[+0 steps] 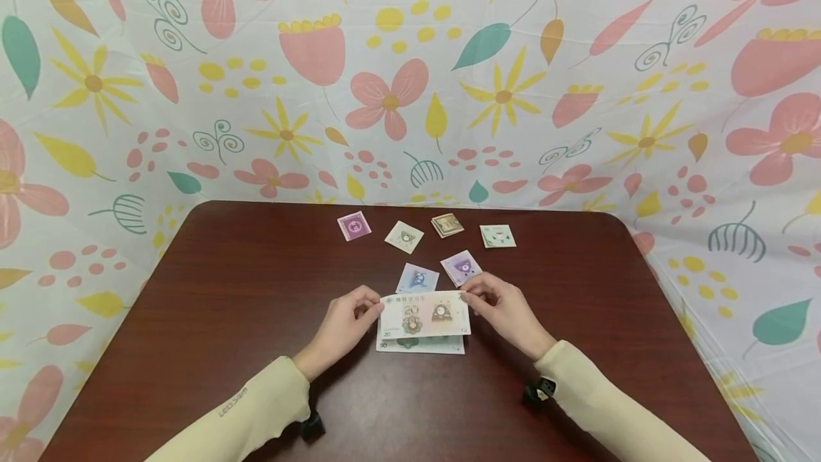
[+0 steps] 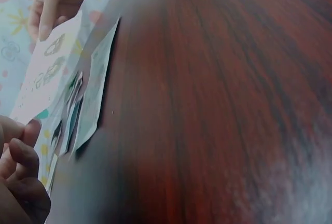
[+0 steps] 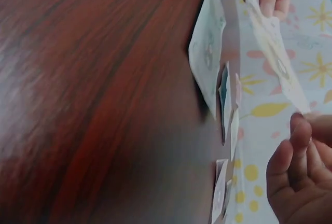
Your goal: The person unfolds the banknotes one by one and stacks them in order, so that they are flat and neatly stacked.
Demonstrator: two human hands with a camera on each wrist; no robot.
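Observation:
Both hands hold a brownish banknote (image 1: 426, 323) marked 20 by its two ends, raised off the table. My left hand (image 1: 343, 326) pinches its left upper corner between thumb and fingers. The right hand (image 1: 509, 312) pinches the opposite corner the same way. Beneath it lies a greenish banknote (image 1: 442, 346) marked 50, mostly covered in the head view. From the right wrist view, that greenish banknote (image 3: 208, 47) lies on the table with its edges curling up a little. Just beyond the held note are a blue folded note (image 1: 417, 279) and a violet folded note (image 1: 461, 267).
Toward the back of the dark wooden table (image 1: 269, 276) sit a magenta folded note (image 1: 355, 226), a pale green-grey one (image 1: 405, 237), a brown folded one (image 1: 447, 224) and a green one (image 1: 498, 236). A flower-patterned cloth (image 1: 385, 155) hangs behind the table.

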